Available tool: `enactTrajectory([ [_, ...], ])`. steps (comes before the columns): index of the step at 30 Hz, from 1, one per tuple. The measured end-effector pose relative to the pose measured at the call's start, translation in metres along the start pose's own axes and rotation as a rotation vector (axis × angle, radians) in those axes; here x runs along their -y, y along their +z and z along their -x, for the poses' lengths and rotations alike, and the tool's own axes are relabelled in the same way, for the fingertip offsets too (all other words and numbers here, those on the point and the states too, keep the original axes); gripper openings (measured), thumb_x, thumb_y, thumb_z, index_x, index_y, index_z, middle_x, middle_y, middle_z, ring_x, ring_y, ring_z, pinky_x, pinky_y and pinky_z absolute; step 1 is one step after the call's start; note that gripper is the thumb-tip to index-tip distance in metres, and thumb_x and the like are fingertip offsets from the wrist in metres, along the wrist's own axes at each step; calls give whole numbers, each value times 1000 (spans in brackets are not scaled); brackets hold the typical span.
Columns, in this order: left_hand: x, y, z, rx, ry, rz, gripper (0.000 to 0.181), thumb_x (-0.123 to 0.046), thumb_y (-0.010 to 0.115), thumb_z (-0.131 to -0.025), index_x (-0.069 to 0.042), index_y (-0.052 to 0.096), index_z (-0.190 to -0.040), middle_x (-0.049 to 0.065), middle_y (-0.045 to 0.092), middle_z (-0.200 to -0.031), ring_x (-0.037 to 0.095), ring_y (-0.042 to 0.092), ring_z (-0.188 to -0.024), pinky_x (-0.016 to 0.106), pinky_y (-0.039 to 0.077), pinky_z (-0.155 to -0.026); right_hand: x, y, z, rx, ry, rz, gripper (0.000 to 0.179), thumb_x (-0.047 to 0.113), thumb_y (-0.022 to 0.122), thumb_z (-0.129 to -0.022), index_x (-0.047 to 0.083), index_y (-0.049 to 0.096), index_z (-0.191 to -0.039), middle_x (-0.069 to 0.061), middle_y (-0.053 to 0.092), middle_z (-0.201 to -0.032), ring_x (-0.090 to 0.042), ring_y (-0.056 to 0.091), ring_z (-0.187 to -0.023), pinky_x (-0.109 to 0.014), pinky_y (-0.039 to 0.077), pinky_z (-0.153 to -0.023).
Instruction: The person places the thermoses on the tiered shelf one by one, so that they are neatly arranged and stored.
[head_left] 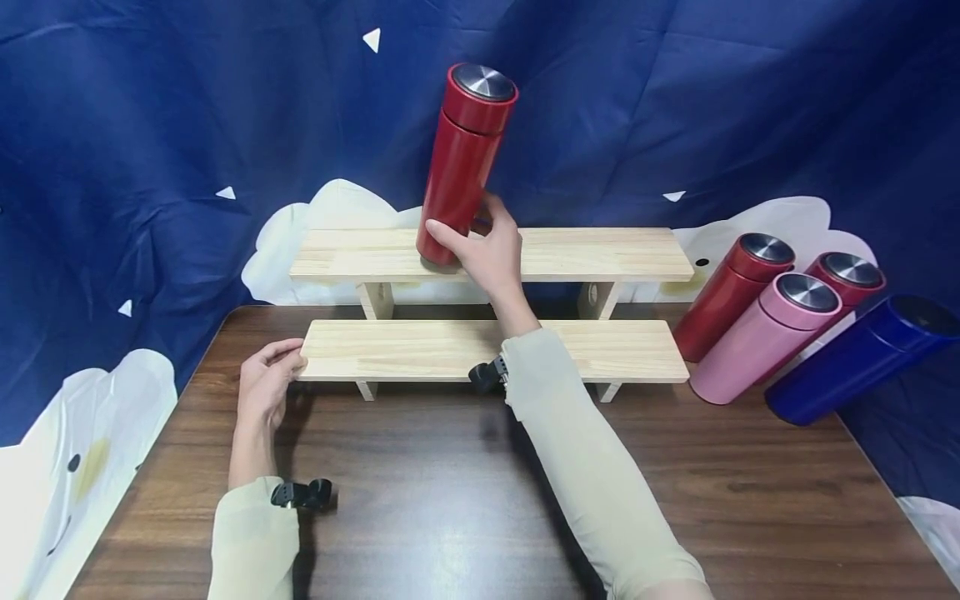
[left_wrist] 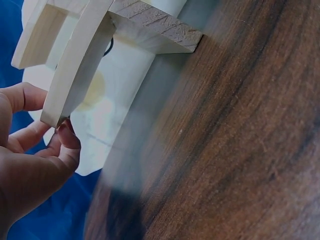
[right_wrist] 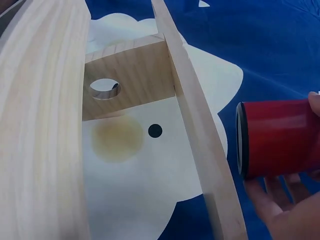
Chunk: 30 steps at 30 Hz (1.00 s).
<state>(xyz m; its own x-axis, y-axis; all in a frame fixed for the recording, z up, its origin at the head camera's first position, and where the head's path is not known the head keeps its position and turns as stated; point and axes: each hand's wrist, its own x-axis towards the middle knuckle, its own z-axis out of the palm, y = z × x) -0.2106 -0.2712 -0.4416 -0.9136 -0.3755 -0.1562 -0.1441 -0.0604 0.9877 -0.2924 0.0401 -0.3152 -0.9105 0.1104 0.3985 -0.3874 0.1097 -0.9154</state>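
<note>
A wooden two-tier shelf stands on the table. My right hand (head_left: pixel 493 250) grips a red thermos bottle (head_left: pixel 463 158) low on its body, thumb in front. The bottle leans slightly, its dark silver-topped lid up, and overlaps the upper board (head_left: pixel 600 254) in the head view. In the right wrist view the base of the red bottle (right_wrist: pixel 280 137) appears close to the board's edge. My left hand (head_left: pixel 264 379) pinches the left end of the lower board (head_left: pixel 405 350). The left wrist view shows fingers of that hand (left_wrist: pixel 35 170) on both faces of the board end.
At the shelf's right stand two more red bottles (head_left: pixel 723 300), partly overlapped by a pink bottle (head_left: pixel 761 342), with a blue bottle (head_left: pixel 855 362) farthest right. Behind hangs a blue curtain (head_left: pixel 225 108) with white shapes. The brown table (head_left: pixel 420 492) extends in front.
</note>
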Motion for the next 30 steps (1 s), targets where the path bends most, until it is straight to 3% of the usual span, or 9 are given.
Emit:
enactTrajectory([
  [7, -1, -1, -1, -4, 0, 24, 33, 8, 58, -88, 7, 62, -121, -6, 67, -89, 7, 60, -85, 15, 50, -71, 0, 10, -11, 12, 61, 29, 72, 37, 85, -78, 11, 56, -138, -7, 65, -123, -24, 64, -107, -30, 53, -89],
  [15, 0, 0, -2, -11, 1, 33, 29, 8, 60, -87, 4, 66, -115, -6, 68, -86, 6, 61, -81, 15, 50, -68, -6, 17, -21, 36, 92, 108, 73, 38, 84, -79, 13, 55, -140, -6, 65, -126, -19, 61, -111, -29, 51, -90],
  [30, 1, 1, -3, -4, 15, 10, 32, 8, 59, -87, 8, 63, -118, -6, 68, -85, 6, 61, -78, 16, 49, -66, -7, 23, -22, 66, 81, 185, 73, 39, 84, -79, 14, 54, -141, -5, 64, -127, -19, 61, -111, -28, 50, -90],
])
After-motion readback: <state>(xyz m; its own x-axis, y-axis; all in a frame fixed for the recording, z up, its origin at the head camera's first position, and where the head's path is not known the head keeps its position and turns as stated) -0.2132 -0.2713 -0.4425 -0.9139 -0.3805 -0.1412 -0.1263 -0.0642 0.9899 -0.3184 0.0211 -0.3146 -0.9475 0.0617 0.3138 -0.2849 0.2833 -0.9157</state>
